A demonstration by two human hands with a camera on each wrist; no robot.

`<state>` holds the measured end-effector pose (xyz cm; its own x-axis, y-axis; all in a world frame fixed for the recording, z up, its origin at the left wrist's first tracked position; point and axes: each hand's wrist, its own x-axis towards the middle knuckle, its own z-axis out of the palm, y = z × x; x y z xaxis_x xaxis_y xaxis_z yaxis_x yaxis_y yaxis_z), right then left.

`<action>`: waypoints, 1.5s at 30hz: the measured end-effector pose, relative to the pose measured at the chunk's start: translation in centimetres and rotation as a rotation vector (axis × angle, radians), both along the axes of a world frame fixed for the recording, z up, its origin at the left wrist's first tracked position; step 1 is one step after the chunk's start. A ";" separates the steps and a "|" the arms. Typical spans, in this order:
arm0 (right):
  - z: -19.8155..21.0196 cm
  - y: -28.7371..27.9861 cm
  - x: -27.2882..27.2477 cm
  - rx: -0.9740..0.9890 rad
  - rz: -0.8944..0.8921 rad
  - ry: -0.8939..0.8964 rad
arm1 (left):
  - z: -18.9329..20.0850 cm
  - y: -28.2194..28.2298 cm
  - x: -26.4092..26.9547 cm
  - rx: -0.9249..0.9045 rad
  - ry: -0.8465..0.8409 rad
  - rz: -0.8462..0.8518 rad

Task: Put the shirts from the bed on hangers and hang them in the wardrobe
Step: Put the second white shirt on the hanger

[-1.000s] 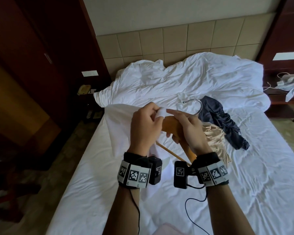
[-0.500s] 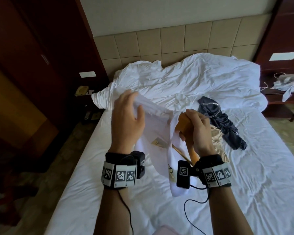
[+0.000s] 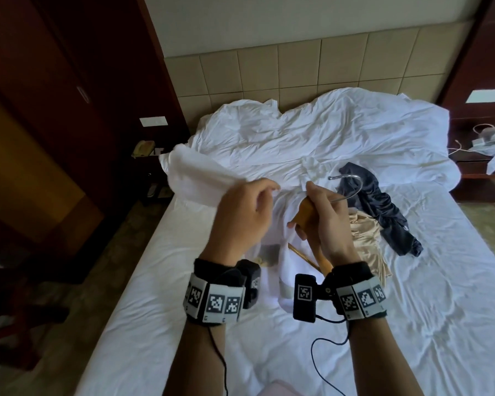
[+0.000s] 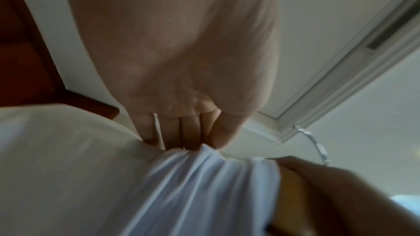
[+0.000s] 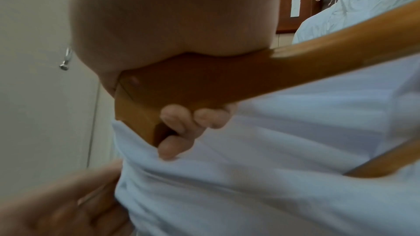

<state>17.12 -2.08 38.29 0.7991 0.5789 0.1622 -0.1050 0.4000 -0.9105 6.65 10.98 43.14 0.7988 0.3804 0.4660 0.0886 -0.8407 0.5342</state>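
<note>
Over the bed I hold a white shirt [image 3: 192, 178] and a wooden hanger [image 3: 306, 212] with a metal hook [image 3: 352, 187]. My left hand [image 3: 249, 207] pinches the shirt's fabric [image 4: 200, 182] and lifts it up to the left. My right hand [image 3: 323, 215] grips the hanger [image 5: 204, 82] at its neck, fingers curled under the wood. The shirt [image 5: 272, 159] drapes over the hanger's left arm and hangs below. A dark navy shirt [image 3: 383, 207] and a beige satin garment [image 3: 363, 232] lie on the bed to the right of my hands.
The bed [image 3: 412, 310] has a crumpled white duvet [image 3: 312, 141] at its head. A dark wooden wardrobe [image 3: 55, 110] stands on the left. A phone [image 3: 143, 147] sits on the left nightstand, and cables with a bag [image 3: 489, 138] on the right one.
My left hand has drawn the white fabric out to the left and come back toward the hanger. The hanger's hook has swung up into plain view above my right hand.
</note>
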 end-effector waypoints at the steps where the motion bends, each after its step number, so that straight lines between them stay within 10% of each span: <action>1: -0.1 0.2 0.0 -0.025 0.000 -0.013 | 0.1 -0.7 0.2 -0.060 0.013 -0.043; 5: -0.5 0.1 0.2 -0.014 -0.013 0.000 | 0.8 -1.7 0.1 -0.198 -0.108 -0.135; 12: 0.0 -1.1 1.0 0.070 -0.058 0.063 | -0.1 3.5 -1.3 0.093 -0.168 0.350; 22: 0.3 -0.7 0.5 -0.021 -0.023 -0.003 | 0.9 -1.9 0.3 -0.134 -0.040 -0.096; 27: 0.6 -1.6 0.9 0.018 0.030 0.053 | 1.2 0.9 -0.7 0.044 -0.177 0.082; 34: 1.6 -1.8 0.4 -0.006 0.106 0.008 | 0.1 1.6 -0.6 0.334 0.103 0.149; 45: 1.1 -0.7 0.1 -0.173 0.407 -0.071 | -0.3 -0.9 0.1 0.182 0.091 0.163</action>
<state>17.23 -2.79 39.39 0.4910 0.8673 0.0817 -0.1573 0.1806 -0.9709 6.73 10.11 42.82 0.7758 0.4234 0.4678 0.2712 -0.8932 0.3587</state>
